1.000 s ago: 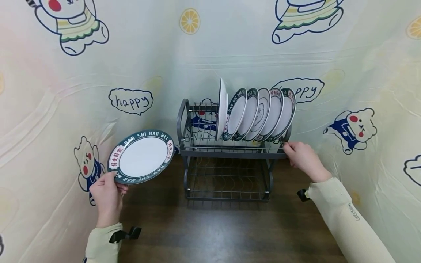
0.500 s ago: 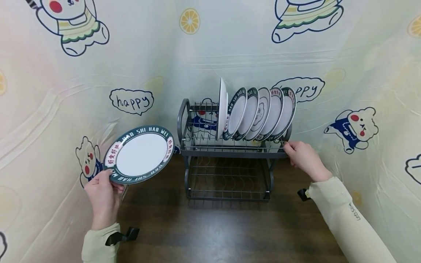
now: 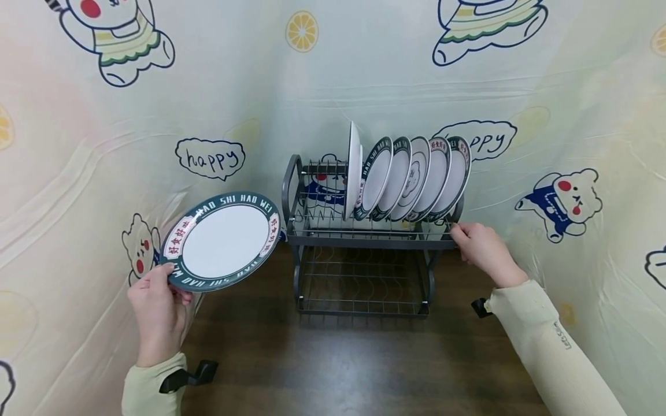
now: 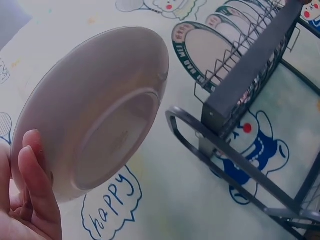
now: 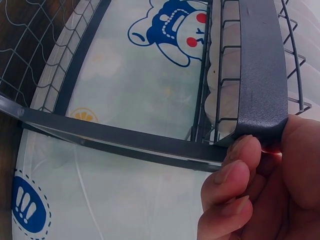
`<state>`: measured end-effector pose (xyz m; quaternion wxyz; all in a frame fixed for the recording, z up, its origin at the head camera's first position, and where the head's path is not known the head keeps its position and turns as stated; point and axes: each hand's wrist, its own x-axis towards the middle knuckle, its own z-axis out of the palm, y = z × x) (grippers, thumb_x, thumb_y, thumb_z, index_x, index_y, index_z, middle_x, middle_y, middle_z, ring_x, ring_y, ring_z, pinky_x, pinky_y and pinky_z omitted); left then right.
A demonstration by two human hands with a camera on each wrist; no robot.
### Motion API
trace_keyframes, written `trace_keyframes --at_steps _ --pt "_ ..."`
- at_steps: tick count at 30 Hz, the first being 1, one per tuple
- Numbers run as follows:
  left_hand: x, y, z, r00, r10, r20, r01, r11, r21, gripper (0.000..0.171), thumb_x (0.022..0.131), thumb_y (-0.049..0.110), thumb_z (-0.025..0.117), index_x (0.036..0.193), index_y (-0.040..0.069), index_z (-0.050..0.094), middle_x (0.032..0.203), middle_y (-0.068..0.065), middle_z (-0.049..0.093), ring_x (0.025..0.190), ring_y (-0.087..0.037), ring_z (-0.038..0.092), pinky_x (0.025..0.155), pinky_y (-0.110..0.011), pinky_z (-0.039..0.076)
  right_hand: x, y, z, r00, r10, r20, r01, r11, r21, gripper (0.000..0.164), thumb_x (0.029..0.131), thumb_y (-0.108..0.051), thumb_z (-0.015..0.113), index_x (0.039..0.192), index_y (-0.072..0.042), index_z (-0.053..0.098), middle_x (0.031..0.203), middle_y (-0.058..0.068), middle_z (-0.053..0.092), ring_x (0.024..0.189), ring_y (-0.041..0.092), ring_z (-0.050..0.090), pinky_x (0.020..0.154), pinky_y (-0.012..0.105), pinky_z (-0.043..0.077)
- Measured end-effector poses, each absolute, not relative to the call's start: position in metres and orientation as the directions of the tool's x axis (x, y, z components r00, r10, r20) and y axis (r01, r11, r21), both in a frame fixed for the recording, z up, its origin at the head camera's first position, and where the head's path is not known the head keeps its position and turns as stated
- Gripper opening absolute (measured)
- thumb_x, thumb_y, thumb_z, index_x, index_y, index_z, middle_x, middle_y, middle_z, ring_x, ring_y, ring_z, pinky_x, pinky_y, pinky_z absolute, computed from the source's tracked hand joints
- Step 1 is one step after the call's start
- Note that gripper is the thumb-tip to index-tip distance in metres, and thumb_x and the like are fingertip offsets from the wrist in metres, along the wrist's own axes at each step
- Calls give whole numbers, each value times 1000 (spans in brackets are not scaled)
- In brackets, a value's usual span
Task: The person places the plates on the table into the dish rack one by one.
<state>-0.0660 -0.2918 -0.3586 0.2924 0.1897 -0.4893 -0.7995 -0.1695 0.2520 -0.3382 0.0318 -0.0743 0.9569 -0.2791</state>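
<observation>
My left hand (image 3: 158,312) pinches the near-left rim of a white plate (image 3: 226,240) with a dark green lettered border. The plate hangs in the air left of the dish rack (image 3: 364,242), tilted with its face towards the head camera. In the left wrist view, its pale underside (image 4: 117,142) shows beside the curled fingers (image 4: 37,185). My right hand (image 3: 484,254) grips the front right corner of the rack's upper tier, thumb and fingers round the dark bar (image 5: 262,70) in the right wrist view. Several plates (image 3: 377,179) stand on edge in that tier.
Wire slots (image 3: 322,202) show at the left end of the upper tier, beside a plate standing almost upright. The lower tier (image 3: 361,283) is a wire shelf. A brown wood-look surface (image 3: 333,364) lies below; a printed cloth (image 3: 333,63) hangs behind and at both sides.
My left hand has shifted a little left and up, and the plate it holds has tilted more towards the head camera. The right hand keeps its grip on the rack corner.
</observation>
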Motion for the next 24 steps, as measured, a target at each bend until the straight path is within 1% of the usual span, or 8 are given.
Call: trace_keyframes --at_steps 7,13,20,24 --pt "-60 -289 -352 -776 -628 -53 227 -358 905 31 104 14 56 92 -4 78 71 -11 74 32 -17 48 35 -16 38 -171 253 -339 -988 -151 -18 -116 825 -553 48 111 -33 35 75 -8 56 60 4 56 56 21 56 60 36 47" --pt "-56 -287 -348 -802 -593 -76 191 -374 907 28 104 18 59 100 -2 79 80 -10 77 35 -18 52 37 -17 39 -170 253 -341 -990 -137 12 -119 806 -579 51 111 -35 34 74 -8 56 58 4 55 55 23 56 58 36 47" --pt "-50 -282 -346 -855 -514 -74 158 -393 906 29 105 22 60 102 0 79 81 -8 77 39 -17 55 40 -16 41 -168 254 -344 -989 -138 43 -138 807 -575 56 112 -41 31 75 -9 57 57 3 55 54 23 55 56 36 44" --pt "-49 -279 -346 -874 -483 -56 150 -377 914 31 105 23 59 100 0 79 81 -8 77 40 -16 56 40 -16 41 -166 253 -347 -990 -118 78 -141 807 -574 59 112 -44 30 73 -9 56 57 3 55 54 23 54 55 37 43"
